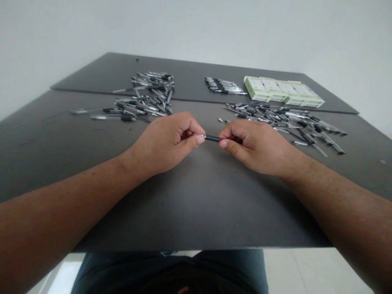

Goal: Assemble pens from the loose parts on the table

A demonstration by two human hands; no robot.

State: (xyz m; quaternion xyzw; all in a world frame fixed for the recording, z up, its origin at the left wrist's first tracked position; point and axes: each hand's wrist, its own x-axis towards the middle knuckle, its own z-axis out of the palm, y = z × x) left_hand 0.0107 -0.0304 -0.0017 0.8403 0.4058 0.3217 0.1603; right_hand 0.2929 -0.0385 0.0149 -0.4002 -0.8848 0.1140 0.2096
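A pen [212,138] with a black grip is held level between my two hands, above the dark table [196,204]. My left hand [173,141] pinches its left end between thumb and forefinger. The thumb and forefinger of my right hand [255,145] close on its right end. Only the black middle section shows clearly; the fingers hide most of the rest. Beyond my left hand lies a loose pile of pens [143,104]. Another scattered pile of pens and pen parts [284,118] lies behind my right hand.
A neat row of pens [225,86] lies at the back, just left of several pale green and white boxes [280,90]. A seam crosses the table behind the piles. A small dark piece [137,60] sits near the back left edge.
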